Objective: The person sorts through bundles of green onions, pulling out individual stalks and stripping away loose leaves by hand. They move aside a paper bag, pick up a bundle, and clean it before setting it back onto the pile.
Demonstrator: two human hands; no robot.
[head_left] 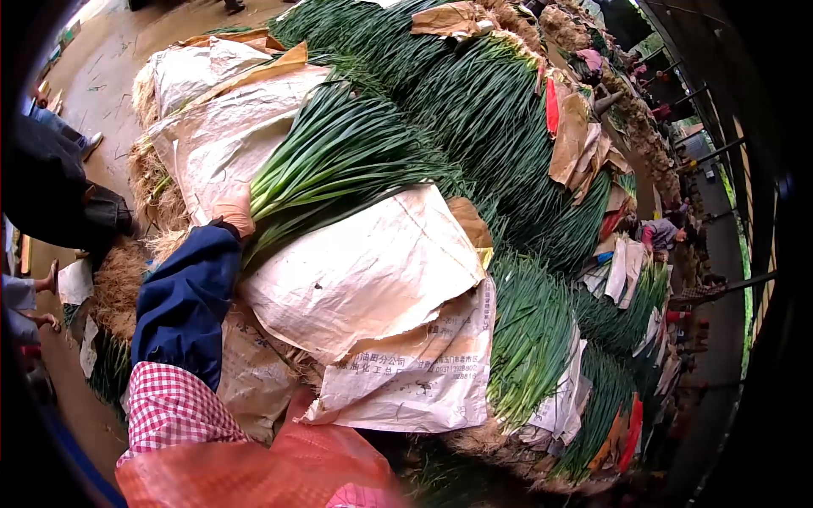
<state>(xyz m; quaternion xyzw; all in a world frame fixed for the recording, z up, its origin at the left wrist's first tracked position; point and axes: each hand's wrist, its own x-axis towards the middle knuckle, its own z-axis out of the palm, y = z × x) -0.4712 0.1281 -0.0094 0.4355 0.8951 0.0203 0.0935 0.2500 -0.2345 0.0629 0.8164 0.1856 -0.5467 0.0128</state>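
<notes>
Red mesh sack (271,474) at the bottom edge, left arm stretched over a heap of green onions.

Beyond the sack, a checked sleeve (174,406) and a dark blue oversleeve (186,296) run up to the left hand (235,213), which lies on a bundle of green onions (339,161) just where its pale stalks meet a paper sack (220,135). The hand looks curled against the stalks, but whether its fingers grip them I cannot tell. The bundle rests on top of the pile, leaves fanning right, with a torn paper sheet (373,271) lying just below it. More onion bundles (491,118) stretch away behind. Another person (662,233) crouches far off at the right. The right hand is out of view.
</notes>
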